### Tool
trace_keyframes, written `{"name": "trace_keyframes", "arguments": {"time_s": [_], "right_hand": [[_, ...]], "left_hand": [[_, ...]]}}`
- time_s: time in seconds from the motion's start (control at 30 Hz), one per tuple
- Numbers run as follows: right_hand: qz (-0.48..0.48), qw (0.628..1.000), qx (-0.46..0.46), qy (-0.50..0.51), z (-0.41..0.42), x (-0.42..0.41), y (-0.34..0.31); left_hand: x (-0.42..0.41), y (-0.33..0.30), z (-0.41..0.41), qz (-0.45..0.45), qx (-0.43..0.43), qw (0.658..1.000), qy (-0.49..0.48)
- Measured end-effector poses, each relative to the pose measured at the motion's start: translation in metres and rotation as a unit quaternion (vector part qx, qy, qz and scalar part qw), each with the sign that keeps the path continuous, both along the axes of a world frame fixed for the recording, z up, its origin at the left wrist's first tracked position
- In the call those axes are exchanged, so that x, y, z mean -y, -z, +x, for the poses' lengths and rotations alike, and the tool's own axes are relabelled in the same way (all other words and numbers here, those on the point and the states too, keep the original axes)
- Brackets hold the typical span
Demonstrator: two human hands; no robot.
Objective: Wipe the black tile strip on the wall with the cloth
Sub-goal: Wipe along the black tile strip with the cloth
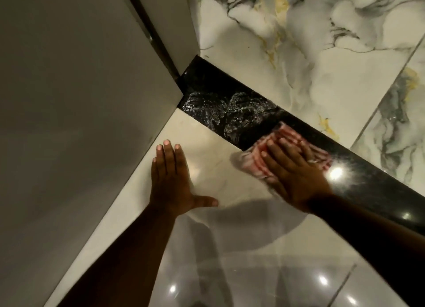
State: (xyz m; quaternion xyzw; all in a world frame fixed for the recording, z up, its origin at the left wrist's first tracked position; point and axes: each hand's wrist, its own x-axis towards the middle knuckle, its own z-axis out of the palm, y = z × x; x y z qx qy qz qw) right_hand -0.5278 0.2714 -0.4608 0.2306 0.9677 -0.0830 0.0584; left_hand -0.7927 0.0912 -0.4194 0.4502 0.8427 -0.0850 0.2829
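Note:
A glossy black tile strip (230,104) runs diagonally across the wall from the corner at upper left toward the lower right. Wet soapy streaks cover its left part. My right hand (296,175) lies flat on a red-and-white striped cloth (257,162), pressing it against the strip and the pale tile just below it. The cloth looks blurred. My left hand (170,178) rests flat on the pale tile below the strip, fingers spread, holding nothing.
A plain grey panel (80,100) with a dark metal edge (149,31) meets the wall at the corner on the left. White marble-patterned tiles (299,42) with grey and gold veins lie above the strip. Shiny pale tiles (253,260) below reflect lights.

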Motion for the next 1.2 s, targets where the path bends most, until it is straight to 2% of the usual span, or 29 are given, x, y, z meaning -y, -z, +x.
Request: {"name": "trace_keyframes", "arguments": {"time_s": [0.03, 0.1, 0.13, 0.2, 0.23, 0.27, 0.3, 0.33, 0.4, 0.43, 0.5, 0.57, 0.6, 0.63, 0.7, 0.77, 0.8, 0.83, 0.87, 0.9, 0.97, 1.0, 1.1, 1.13, 1.17, 1.2], "right_hand": [[0.002, 1.0, 0.009, 0.023, 0.012, -0.009, -0.002], [-0.017, 0.987, 0.008, 0.157, 0.014, -0.017, -0.002], [-0.019, 0.967, 0.001, 0.256, 0.004, -0.017, -0.001], [-0.035, 0.891, -0.019, 0.453, -0.033, -0.017, 0.0], [-0.05, 0.854, -0.021, 0.517, -0.051, -0.018, -0.003], [-0.061, 0.838, -0.017, 0.542, -0.065, -0.016, -0.006], [-0.066, 0.852, -0.008, 0.52, -0.073, -0.012, -0.006], [-0.061, 0.889, 0.006, 0.454, -0.075, -0.004, -0.004], [-0.049, 0.969, 0.02, 0.243, -0.067, 0.018, -0.006], [-0.047, 0.989, 0.022, 0.135, -0.055, 0.023, -0.005], [-0.032, 0.998, 0.017, -0.051, -0.025, 0.015, -0.005], [-0.005, 0.991, 0.009, -0.132, 0.001, -0.008, -0.003], [0.0, 0.994, 0.013, -0.11, 0.009, -0.018, -0.004], [-0.005, 0.999, 0.017, -0.043, 0.008, -0.022, -0.005], [-0.017, 0.985, 0.0, 0.171, -0.016, -0.018, -0.005], [-0.029, 0.923, -0.016, 0.382, -0.064, -0.01, -0.003], [-0.046, 0.892, -0.018, 0.45, -0.091, -0.009, -0.004], [-0.066, 0.875, -0.014, 0.48, -0.115, -0.005, -0.005], [-0.074, 0.881, -0.009, 0.467, -0.133, 0.001, -0.005], [-0.071, 0.908, -0.003, 0.414, -0.143, 0.01, -0.004], [-0.076, 0.97, 0.003, 0.233, -0.139, 0.033, -0.005], [-0.074, 0.987, 0.003, 0.14, -0.127, 0.037, -0.007], [-0.04, 0.996, 0.029, -0.079, -0.08, 0.001, -0.011], [-0.023, 0.994, 0.025, -0.107, -0.069, -0.016, -0.008], [-0.015, 0.995, 0.019, -0.093, -0.064, -0.03, -0.007], [-0.021, 0.999, 0.018, -0.039, -0.063, -0.039, -0.008]], "left_hand": [[0.0, 0.002, -0.001, 0.0, 0.004, 1.0, 0.0], [0.0, 0.004, -0.001, -0.003, 0.009, 1.0, -0.002], [0.0, 0.005, -0.001, -0.005, 0.01, 1.0, -0.001], [0.001, 0.005, -0.001, -0.008, 0.009, 1.0, 0.0], [0.001, 0.005, -0.002, -0.009, 0.011, 1.0, -0.003], [0.001, 0.005, -0.002, -0.009, 0.014, 1.0, -0.006], [0.001, 0.004, -0.001, -0.009, 0.016, 1.0, -0.007], [0.0, 0.004, -0.001, -0.008, 0.017, 1.0, -0.008], [-0.001, 0.003, -0.002, -0.009, 0.02, 1.0, -0.013], [-0.002, 0.002, -0.002, -0.011, 0.026, 0.999, -0.014], [-0.003, 0.002, -0.003, -0.016, 0.034, 0.999, -0.014], [-0.004, 0.001, -0.004, -0.024, 0.03, 0.999, -0.01], [-0.004, 0.001, -0.004, -0.026, 0.028, 0.999, -0.007], [-0.004, 0.002, -0.004, -0.026, 0.025, 0.999, -0.007], [-0.003, 0.003, -0.004, -0.026, 0.023, 0.999, -0.008], [-0.003, 0.005, -0.004, -0.028, 0.024, 0.999, -0.007], [-0.003, 0.005, -0.004, -0.03, 0.027, 0.999, -0.008], [-0.003, 0.005, -0.005, -0.035, 0.03, 0.999, -0.01], [-0.003, 0.005, -0.005, -0.041, 0.032, 0.999, -0.009], [-0.004, 0.006, -0.007, -0.048, 0.033, 0.998, -0.007], [-0.006, 0.004, -0.009, -0.066, 0.044, 0.997, -0.004], [-0.006, 0.003, -0.012, -0.074, 0.05, 0.996, -0.005], [-0.009, 0.002, -0.014, -0.08, 0.066, 0.995, -0.008], [-0.009, 0.001, -0.013, -0.073, 0.066, 0.995, -0.009], [-0.008, 0.001, -0.013, -0.066, 0.062, 0.996, -0.01], [-0.008, 0.002, -0.012, -0.062, 0.059, 0.996, -0.01]]}}
